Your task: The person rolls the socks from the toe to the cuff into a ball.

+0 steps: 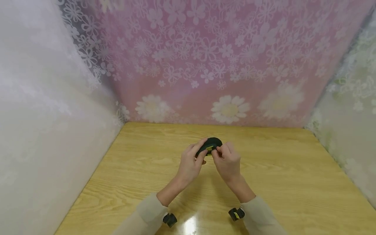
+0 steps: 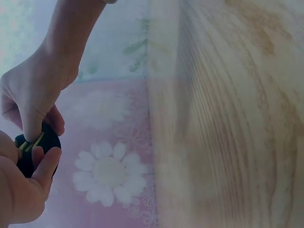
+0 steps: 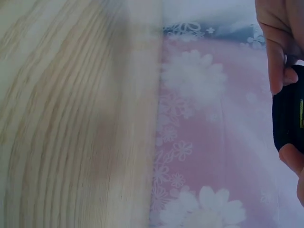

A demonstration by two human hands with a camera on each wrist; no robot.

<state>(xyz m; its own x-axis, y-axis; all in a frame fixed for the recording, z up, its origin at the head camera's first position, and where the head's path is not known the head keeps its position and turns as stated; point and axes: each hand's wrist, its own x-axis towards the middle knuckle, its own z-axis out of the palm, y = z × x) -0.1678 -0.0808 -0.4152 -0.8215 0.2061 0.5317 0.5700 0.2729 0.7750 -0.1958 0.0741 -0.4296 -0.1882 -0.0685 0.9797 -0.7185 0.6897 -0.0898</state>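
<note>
A small, dark, rounded case with yellow strips (image 1: 213,141) is held up above the table between both hands. My left hand (image 1: 189,163) grips its left end, fingers over the top and thumb on the near face. At the right end, my right hand (image 1: 228,162) pinches the edge close to the yellow strip, its other fingers curled in. The left wrist view has the case (image 2: 51,141) partly covered by both hands. From the right wrist, the case (image 3: 284,116) is cut off by the frame edge, with left fingers above and a right fingertip below.
The wood-grain table (image 1: 282,169) spreads beneath the hands. A pink floral backdrop (image 1: 188,65) rises at its back edge, with pale panels (image 1: 44,98) along both sides. Small black devices (image 1: 169,220) sit by each sleeve cuff.
</note>
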